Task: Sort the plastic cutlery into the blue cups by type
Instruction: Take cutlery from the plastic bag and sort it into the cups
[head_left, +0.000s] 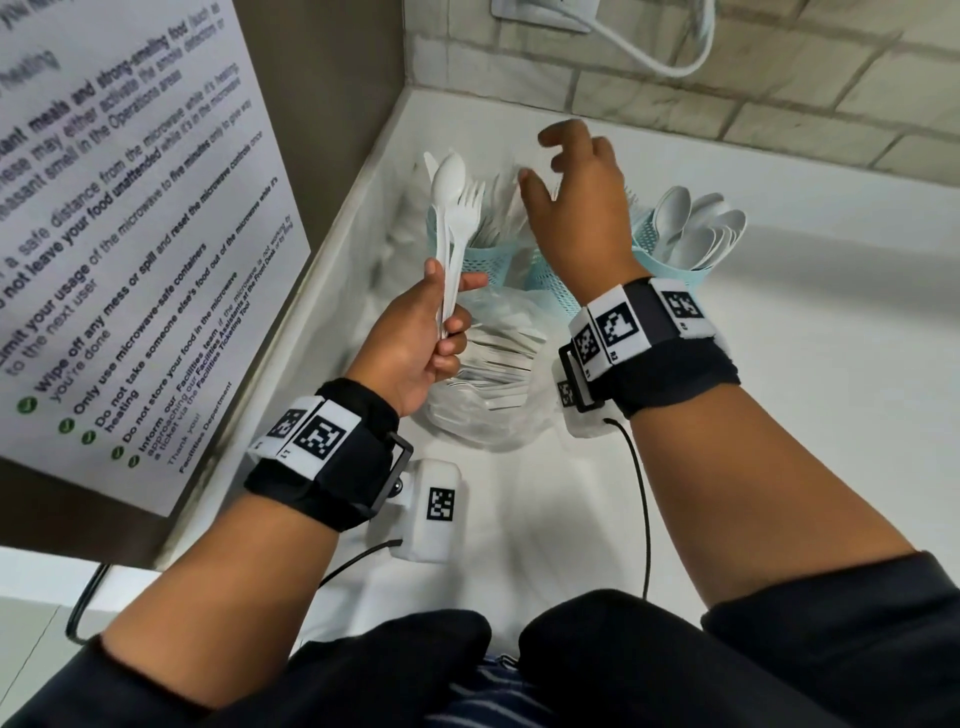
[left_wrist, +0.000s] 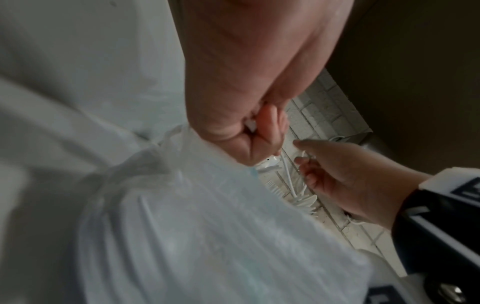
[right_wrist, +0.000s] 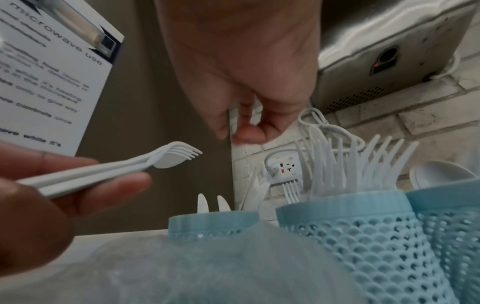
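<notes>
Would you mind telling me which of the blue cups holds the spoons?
The right-hand blue cup, just right of the right hand: rounded spoon bowls stick out of it, while the other cups show fork tines or pointed tips.

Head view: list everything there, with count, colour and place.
cutlery bundle: a few pieces, spoon and forks, white, in the left hand
cups: three, light blue, perforated, at the counter's back
cup spoons: several, white, rightmost cup
bag: one, clear, holding white cutlery, before the cups
notice: one, white, left wall
cable: one, white, tiled wall
left hand: grips the bundle
right hand: above the middle cup
</notes>
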